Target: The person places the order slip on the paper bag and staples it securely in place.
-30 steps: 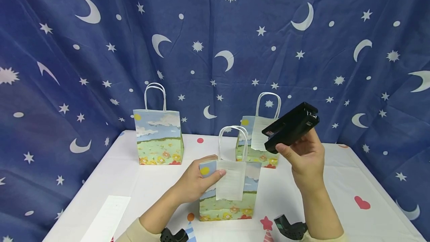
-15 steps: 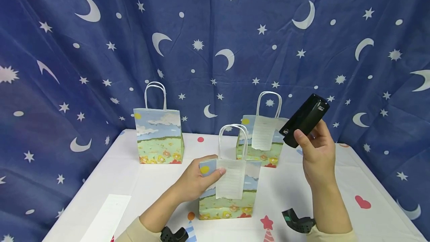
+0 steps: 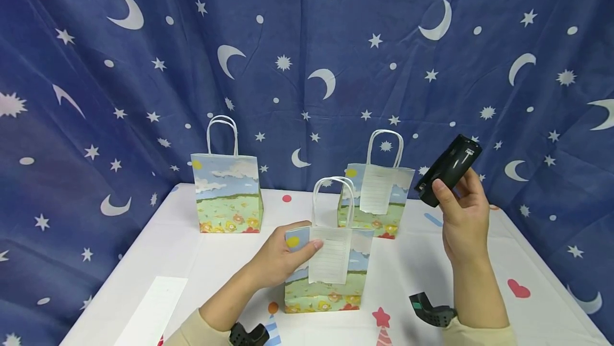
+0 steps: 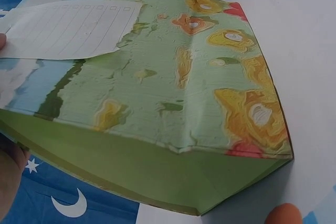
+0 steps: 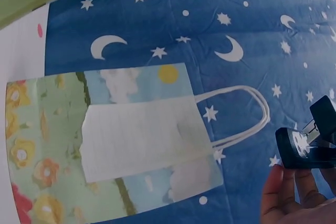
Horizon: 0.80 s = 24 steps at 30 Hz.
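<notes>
In the head view my left hand [image 3: 283, 259] grips the top left edge of the front paper gift bag [image 3: 326, 298], thumb in front. This bag has a meadow print and white twisted handles, and stands upright. A lined paper slip [image 3: 329, 260] hangs flat from its upper front, the thumb tip on its left edge; the left wrist view shows small boxes along the slip [image 4: 73, 29]. Raised at the right, my right hand [image 3: 464, 218] holds a black stapler [image 3: 449, 169]. In the right wrist view the stapler's [image 5: 286, 148] jaws stand apart with nothing between them.
A matching bag with a slip [image 3: 379, 202] stands behind at the right, its slip [image 5: 142, 140] torn along the lower edge. Another bag [image 3: 227, 196] without a slip stands back left. A paper strip [image 3: 153, 308] lies front left. A blue star curtain [image 3: 288, 69] hangs behind the table.
My right hand has moved right, away from the front bag, with the stapler tilting in it. My left hand, the bags and the slips have stayed in place.
</notes>
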Each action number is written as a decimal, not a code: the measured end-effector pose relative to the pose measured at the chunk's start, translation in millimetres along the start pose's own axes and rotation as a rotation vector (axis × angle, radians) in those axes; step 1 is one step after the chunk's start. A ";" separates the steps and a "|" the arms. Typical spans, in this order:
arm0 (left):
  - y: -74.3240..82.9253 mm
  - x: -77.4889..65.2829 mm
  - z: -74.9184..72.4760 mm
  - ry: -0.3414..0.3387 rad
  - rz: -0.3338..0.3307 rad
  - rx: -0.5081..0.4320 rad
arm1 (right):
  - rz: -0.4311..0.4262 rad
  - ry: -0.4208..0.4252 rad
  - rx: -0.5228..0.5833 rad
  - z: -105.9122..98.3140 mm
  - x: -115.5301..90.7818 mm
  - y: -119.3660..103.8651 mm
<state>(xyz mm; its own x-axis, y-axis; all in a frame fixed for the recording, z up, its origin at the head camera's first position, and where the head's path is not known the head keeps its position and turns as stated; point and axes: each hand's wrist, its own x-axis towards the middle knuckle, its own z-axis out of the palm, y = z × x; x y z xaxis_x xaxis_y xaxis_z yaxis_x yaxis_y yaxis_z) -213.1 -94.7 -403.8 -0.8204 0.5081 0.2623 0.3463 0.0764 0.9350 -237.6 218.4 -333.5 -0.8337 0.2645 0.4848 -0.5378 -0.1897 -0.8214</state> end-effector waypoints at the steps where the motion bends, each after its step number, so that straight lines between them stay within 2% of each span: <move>1: -0.1 0.0 0.0 0.000 0.001 -0.003 | 0.006 0.006 -0.004 -1.1 1.1 0.9; 15: 1.4 0.6 -0.2 0.016 -0.013 0.034 | 0.139 0.119 -0.088 -19.6 11.9 14.6; 24: 0.4 0.6 -1.2 0.000 0.004 0.024 | 0.260 0.186 -0.211 -34.9 17.9 31.4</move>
<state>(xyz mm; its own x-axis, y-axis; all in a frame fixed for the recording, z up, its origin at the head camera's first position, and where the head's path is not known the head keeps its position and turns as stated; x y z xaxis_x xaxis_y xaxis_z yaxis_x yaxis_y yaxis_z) -214.0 -95.4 -402.9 -0.8187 0.5088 0.2662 0.3604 0.0945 0.9280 -265.0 250.2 -361.1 -0.8916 0.4037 0.2051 -0.2574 -0.0794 -0.9630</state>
